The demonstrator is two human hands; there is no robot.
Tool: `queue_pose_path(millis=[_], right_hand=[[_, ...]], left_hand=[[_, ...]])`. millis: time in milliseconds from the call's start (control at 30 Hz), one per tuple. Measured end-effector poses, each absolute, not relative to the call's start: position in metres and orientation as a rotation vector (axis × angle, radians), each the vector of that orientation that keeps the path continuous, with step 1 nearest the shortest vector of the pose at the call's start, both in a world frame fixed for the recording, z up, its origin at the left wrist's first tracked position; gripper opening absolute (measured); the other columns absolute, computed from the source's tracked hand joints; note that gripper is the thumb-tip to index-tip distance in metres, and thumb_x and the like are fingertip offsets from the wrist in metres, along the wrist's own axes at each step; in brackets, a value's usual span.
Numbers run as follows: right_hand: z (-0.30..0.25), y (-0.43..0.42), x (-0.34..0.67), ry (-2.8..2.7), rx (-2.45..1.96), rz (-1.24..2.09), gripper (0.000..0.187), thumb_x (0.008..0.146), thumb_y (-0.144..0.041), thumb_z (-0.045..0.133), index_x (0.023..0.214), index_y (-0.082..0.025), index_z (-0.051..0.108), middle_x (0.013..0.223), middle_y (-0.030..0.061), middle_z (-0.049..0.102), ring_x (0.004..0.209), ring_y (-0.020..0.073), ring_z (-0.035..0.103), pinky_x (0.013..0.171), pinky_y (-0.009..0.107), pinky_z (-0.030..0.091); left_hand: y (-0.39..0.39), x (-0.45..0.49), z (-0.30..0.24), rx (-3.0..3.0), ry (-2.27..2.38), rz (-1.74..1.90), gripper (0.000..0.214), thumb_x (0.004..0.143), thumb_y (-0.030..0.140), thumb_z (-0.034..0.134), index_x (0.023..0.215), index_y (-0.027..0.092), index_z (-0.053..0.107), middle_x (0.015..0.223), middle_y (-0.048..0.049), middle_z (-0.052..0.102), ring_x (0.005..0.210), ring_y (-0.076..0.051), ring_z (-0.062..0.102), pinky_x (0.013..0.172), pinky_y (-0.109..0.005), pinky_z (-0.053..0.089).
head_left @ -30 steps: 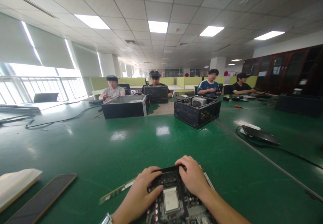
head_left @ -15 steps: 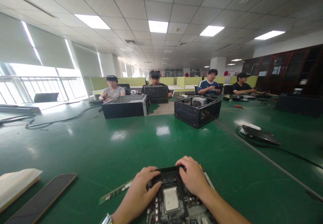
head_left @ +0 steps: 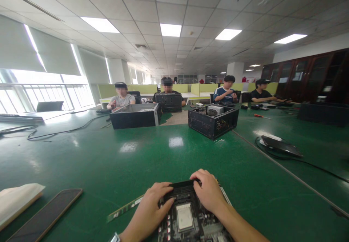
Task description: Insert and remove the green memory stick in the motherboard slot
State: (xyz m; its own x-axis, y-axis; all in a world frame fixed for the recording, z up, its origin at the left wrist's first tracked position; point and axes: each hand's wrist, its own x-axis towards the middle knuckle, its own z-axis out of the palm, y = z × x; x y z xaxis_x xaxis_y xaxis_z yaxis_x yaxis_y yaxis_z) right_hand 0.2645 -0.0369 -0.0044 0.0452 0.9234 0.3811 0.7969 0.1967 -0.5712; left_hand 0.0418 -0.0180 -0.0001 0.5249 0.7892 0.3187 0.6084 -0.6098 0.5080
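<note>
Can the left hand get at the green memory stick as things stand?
Probably yes: the left hand, at the motherboard, hides one end of the green memory stick, but the other end lies uncovered.

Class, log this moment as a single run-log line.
left hand: on motherboard, far left part | right hand: on motherboard, far right part | memory stick: on green table, beside left hand

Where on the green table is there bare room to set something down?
The widest bare patch lies between the motherboard and the two nearest black cases. Another lies between the right forearm and the table seam. Crowded: around the motherboard, with left hand and right hand over it, memory stick alongside.
</note>
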Motion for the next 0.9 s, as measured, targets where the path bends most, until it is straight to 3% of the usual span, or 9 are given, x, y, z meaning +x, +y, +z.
queue_pose_path(millis=[467,633,767,900], right_hand=[[-0.005,-0.036,0.267,-1.772,-1.64,0.25,0.027,0.072,-0.012,0.045,0.084,-0.025,0.065,0.087,-0.001,0.064,0.088,0.0164,0.053,0.079,0.027,0.034],[0.007,-0.042,0.267,-1.712,-1.621,0.226,0.03,0.07,-0.012,0.048,0.093,-0.023,0.063,0.097,0.0016,0.063,0.095,0.019,0.051,0.085,0.029,0.036],[0.024,-0.065,0.247,-1.898,-1.441,0.185,0.024,0.08,-0.028,0.054,0.102,-0.023,0.06,0.107,0.0039,0.06,0.101,0.0212,0.05,0.089,0.034,0.037],[0.005,-0.082,0.211,-2.404,-1.036,-0.034,0.03,0.084,-0.042,0.054,0.112,-0.032,0.055,0.12,0.0008,0.056,0.107,0.0217,0.049,0.09,0.036,0.04]], left_hand=[[-0.016,0.039,0.002,2.475,1.2,0.772,0.024,0.085,0.032,0.053,0.103,0.025,0.066,0.115,-0.0045,0.063,0.108,-0.022,0.055,0.097,-0.038,0.044],[0.0,0.011,0.011,2.43,1.497,0.795,0.029,0.086,0.036,0.048,0.103,0.021,0.066,0.107,-0.0061,0.066,0.102,-0.023,0.058,0.093,-0.039,0.044],[0.007,-0.008,0.01,2.455,1.441,0.587,0.036,0.078,0.035,0.058,0.112,0.023,0.063,0.116,-0.0047,0.062,0.109,-0.024,0.054,0.098,-0.037,0.04],[0.005,-0.005,0.005,2.502,1.369,0.494,0.038,0.074,0.028,0.059,0.112,0.027,0.062,0.113,-0.0029,0.061,0.105,-0.022,0.054,0.094,-0.032,0.041]])
